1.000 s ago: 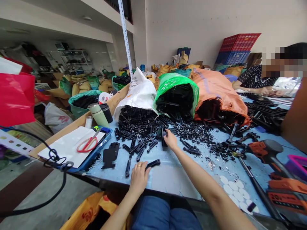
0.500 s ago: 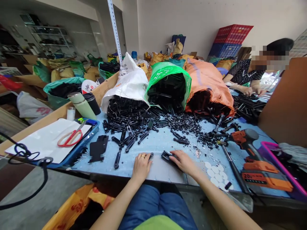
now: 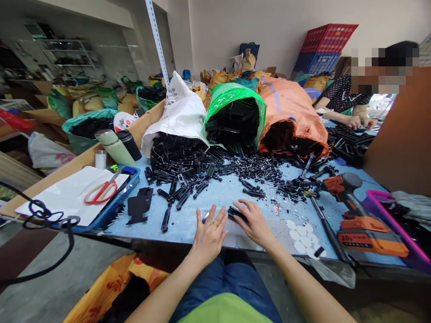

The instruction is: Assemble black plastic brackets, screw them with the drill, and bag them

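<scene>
My left hand [image 3: 209, 232] is over the front of the blue table, fingers spread apart, a ring on one finger. A small dark piece [image 3: 205, 217] shows between its fingers, mostly hidden. Just to the right, my right hand [image 3: 253, 223] curves its fingers around a short stack of black bar-shaped parts [image 3: 233, 212] resting on the table. The palm and fingers hide part of that stack. Loose black link arms [image 3: 183, 197] lie beyond my hands, with one single link arm [image 3: 166, 218] nearer the front edge at left.
White [image 3: 178, 112], green [image 3: 232, 96] and orange [image 3: 289, 103] sacks spill black parts and screws [image 3: 257, 168]. On the right are a hammer [image 3: 326, 226], cordless drill [image 3: 346, 188], and white discs [image 3: 299, 235]. Red scissors [image 3: 101, 192] lie left. A co-worker [image 3: 346, 101] sits far right.
My left hand has opened from its grip around a black link piece, spreading its fingers and shifting right toward my right hand. The right hand stays at the black parts. The view has shifted slightly.
</scene>
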`<state>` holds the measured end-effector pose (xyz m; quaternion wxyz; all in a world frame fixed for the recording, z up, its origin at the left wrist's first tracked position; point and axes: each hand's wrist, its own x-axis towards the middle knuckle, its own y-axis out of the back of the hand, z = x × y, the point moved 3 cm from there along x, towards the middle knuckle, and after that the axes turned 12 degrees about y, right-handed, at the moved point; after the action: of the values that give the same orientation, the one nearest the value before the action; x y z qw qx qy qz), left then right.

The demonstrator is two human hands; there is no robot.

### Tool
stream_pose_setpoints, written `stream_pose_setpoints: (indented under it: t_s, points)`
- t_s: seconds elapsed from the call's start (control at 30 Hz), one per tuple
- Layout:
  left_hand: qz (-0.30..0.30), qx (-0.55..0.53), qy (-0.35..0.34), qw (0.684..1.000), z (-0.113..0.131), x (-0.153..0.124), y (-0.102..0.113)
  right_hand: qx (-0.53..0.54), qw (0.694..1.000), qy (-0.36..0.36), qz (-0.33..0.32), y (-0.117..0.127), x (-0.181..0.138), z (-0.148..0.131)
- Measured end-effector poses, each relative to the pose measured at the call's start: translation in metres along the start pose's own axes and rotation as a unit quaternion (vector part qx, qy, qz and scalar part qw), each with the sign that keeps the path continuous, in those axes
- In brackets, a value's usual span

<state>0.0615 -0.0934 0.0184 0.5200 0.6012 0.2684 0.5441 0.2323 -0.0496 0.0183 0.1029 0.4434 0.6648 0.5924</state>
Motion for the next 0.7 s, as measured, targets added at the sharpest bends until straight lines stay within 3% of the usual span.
stream_pose_setpoints:
  t_s: [0.13, 0.2, 0.3, 0.4, 0.47, 0.6, 0.7]
  points:
    - [-0.018, -0.017, -0.014, 1.0, 0.012, -0.002, 0.005, -0.002, 0.996, 0.083, -0.036, 0.014, 0.004, -0.024]
    - [-0.027, -0.024, -0.006, 0.999, 0.011, -0.003, 0.0, -0.032, 0.998, 0.038, -0.024, 0.01, 0.005, -0.016]
    - [-0.022, -0.016, 0.063, 0.998, -0.006, 0.001, -0.018, -0.05, 0.997, -0.056, -0.006, -0.008, 0.008, 0.007]
    - [-0.014, 0.005, 0.164, 0.986, -0.03, 0.009, -0.041, -0.019, 0.996, -0.044, -0.081, -0.029, 0.017, 0.015]
    - [-0.024, 0.002, 0.195, 0.981, -0.041, 0.013, -0.053, 0.018, 0.995, -0.023, -0.092, -0.03, 0.023, 0.01]
    - [-0.035, -0.05, 0.191, 0.98, -0.052, 0.012, -0.057, 0.129, 0.99, -0.016, 0.047, 0.012, 0.011, 0.009]
    - [-0.028, -0.125, 0.221, 0.967, -0.061, 0.005, -0.05, 0.157, 0.985, -0.033, 0.068, 0.049, -0.032, 0.031]
